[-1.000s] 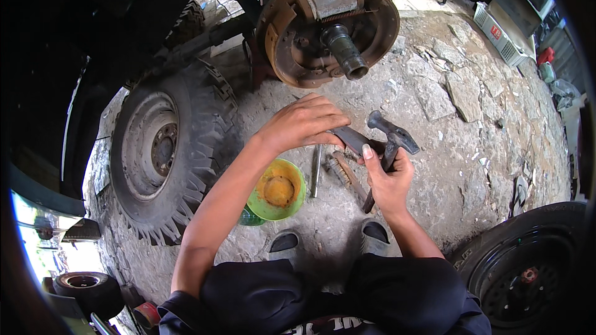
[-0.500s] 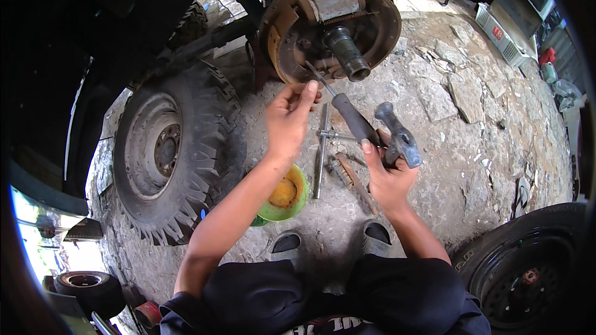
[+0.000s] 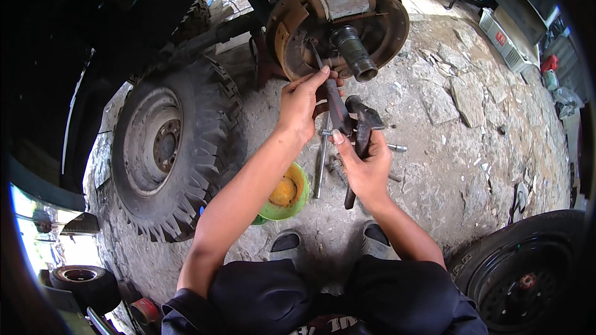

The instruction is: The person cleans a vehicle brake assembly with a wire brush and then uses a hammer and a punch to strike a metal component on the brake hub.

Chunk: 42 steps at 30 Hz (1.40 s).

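Observation:
My left hand (image 3: 301, 102) is closed around the upper part of a dark-handled screwdriver (image 3: 337, 105), whose shaft reaches into the lower left of the rusty brake assembly (image 3: 391, 31), beside the protruding hub spindle (image 3: 354, 53). My right hand (image 3: 366, 170) grips a hammer (image 3: 366, 115) together with the screwdriver's rear end, just below my left hand. On the ground beneath lie a metal cross wrench (image 3: 320, 174) and a wire brush (image 3: 339, 172), partly hidden by my right hand. A green bowl (image 3: 297, 205) with yellow-brown residue stands left of them.
A large treaded wheel (image 3: 155, 149) leans at left; a black wheel (image 3: 521, 267) lies at lower right. Smaller tires (image 3: 84, 285) sit at lower left. A white plastic crate (image 3: 506, 40) stands at upper right on cracked stone ground. Dark vehicle parts hang overhead.
The screwdriver has swung upright, its tip now inside the brake assembly. My left hand moved up and closed on it. My right hand shifted up and left, bringing the hammer along.

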Available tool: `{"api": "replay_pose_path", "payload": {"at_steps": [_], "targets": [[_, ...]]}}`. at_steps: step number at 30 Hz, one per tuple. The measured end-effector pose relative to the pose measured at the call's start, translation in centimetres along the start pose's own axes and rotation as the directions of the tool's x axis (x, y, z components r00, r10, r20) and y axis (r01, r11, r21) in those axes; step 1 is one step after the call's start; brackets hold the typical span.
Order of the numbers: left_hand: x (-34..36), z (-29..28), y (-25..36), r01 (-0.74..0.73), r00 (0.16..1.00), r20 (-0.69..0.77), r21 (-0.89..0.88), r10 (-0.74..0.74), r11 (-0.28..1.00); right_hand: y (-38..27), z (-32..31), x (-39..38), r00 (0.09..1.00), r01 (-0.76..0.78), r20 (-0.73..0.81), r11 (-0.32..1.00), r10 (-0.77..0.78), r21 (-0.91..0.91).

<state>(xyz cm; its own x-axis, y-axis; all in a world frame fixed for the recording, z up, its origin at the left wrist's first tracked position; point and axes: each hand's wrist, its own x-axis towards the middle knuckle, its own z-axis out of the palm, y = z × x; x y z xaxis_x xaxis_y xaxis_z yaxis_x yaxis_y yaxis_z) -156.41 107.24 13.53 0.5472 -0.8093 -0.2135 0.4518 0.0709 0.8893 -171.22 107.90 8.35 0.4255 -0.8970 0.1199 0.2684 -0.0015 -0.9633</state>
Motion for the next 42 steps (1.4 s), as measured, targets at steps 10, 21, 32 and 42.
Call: {"api": "replay_pose_path", "payload": {"at_steps": [10,21,32,42], "targets": [[0.7,-0.3,-0.1,-0.045,0.998,-0.043,0.052,0.047,0.998,2.0,0.3,0.8,0.997,0.079,0.022,0.996,-0.078,-0.037],[0.9,-0.1,0.5,-0.046,0.996,-0.081,0.006,0.046,0.999,1.7,0.6,1.3,0.991,0.132,0.038,0.989,-0.13,-0.063],[0.8,0.0,0.8,0.036,0.998,-0.042,-0.086,-0.04,0.996,0.0,1.0,1.8,0.976,0.213,0.076,0.972,-0.205,-0.101],[-0.3,-2.7,0.5,-0.273,0.959,0.018,0.312,0.282,0.91,-1.3,1.5,2.5,0.96,0.272,0.111,0.949,-0.256,-0.162]]}}
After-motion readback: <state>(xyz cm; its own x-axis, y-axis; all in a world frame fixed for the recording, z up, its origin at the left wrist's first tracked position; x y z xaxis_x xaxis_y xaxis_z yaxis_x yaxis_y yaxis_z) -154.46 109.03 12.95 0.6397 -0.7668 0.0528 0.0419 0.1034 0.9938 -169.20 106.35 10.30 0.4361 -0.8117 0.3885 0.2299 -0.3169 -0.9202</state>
